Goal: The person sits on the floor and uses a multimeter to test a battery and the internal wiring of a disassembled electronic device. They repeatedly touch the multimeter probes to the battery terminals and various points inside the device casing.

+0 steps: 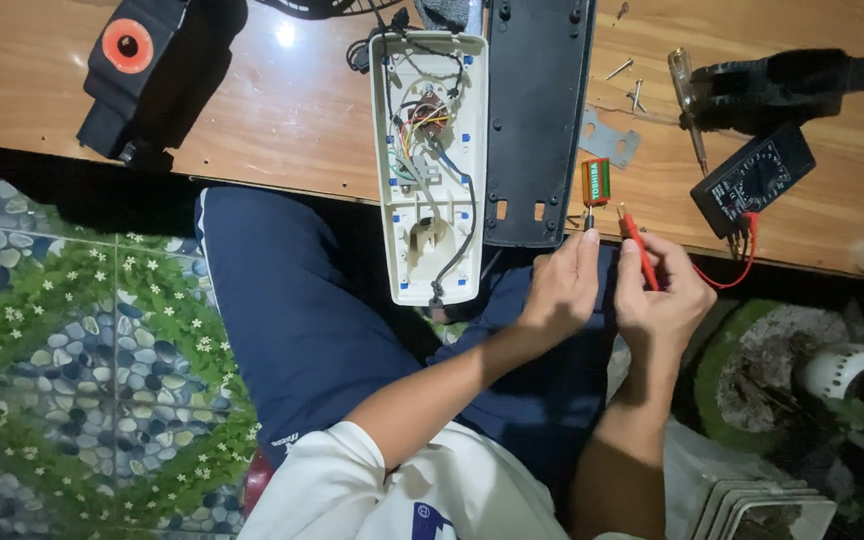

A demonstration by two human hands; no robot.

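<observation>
Battery (595,182), small, green and orange, at the near edge of the wooden table (282,110), long axis running away from the body, far end toward the table's middle, near end toward the lap. Just beside the dark cover plate (537,110), on its right. Left hand (560,287) pinching a thin black probe (589,217), fingers closed on it, tip pointing up at the battery's near end and touching or almost touching it; cannot tell which. Right hand (658,297) closed around a red probe (638,250), held like a pen, long axis slanting up and to the left, tip near the battery's lower right corner. Red wire (730,280) looping from that probe to a black meter (752,178) on the table, to the right. White open casing (429,165) with coloured wiring inside, lying lengthwise, left of the cover plate. Screwdriver (688,105), loose screws (628,82) and a small metal bracket (609,140) farther back. Both hands close together above the knees, over blue trousers (292,300).
</observation>
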